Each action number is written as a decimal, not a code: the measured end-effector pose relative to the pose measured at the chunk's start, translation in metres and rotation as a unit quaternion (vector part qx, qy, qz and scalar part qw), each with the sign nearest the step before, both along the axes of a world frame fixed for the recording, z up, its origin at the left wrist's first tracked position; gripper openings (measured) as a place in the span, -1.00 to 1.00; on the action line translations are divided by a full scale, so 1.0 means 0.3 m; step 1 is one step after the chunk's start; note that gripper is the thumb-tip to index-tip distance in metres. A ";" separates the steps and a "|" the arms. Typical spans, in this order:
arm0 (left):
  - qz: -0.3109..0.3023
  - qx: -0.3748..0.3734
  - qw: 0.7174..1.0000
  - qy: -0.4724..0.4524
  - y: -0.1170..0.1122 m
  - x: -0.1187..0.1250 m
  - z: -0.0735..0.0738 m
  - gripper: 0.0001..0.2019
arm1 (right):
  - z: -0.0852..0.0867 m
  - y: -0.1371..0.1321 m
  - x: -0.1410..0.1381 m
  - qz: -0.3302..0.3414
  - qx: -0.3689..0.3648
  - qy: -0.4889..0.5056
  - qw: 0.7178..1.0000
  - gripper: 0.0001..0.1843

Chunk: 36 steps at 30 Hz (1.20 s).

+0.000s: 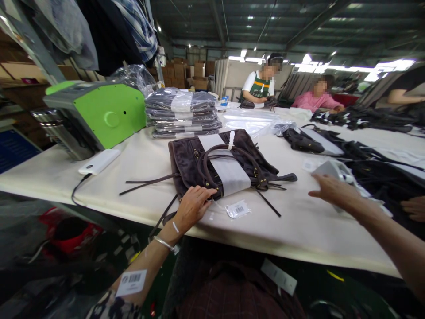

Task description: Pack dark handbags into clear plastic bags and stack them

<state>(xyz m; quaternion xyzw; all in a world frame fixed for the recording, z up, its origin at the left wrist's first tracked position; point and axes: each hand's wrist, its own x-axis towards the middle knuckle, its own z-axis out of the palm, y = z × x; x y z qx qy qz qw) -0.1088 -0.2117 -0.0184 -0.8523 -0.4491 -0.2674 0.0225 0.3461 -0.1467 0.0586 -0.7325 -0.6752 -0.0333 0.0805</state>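
Observation:
A dark brown handbag (186, 161) lies flat on the table, a white paper band (229, 170) around its middle and its handles folded over the front. My left hand (194, 204) is closed on the bag's near edge. Beside those fingers, a white barcode tag (238, 209) on a thin string rests on the tabletop. A white zip-like strip (231, 140) sticks up by the handles. My right hand (332, 190) is stretched out to the right, fingers apart, close to a whitish device (335, 170) partly hidden behind it. Nothing shows in that hand.
Plastic-wrapped bags (182, 113) are stacked behind, beside a green machine (109, 113). A white power bank (99, 161) with a cable lies left. Dark bags (308, 139) cover the right side, where another person's hand (415, 208) shows. Co-workers (260, 86) stand across the table (142, 155).

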 end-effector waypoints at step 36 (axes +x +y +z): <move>0.020 0.079 0.994 -0.065 0.026 -0.020 -0.020 -0.83 | -0.440 -0.868 0.046 -0.245 0.161 0.691 0.661 -0.64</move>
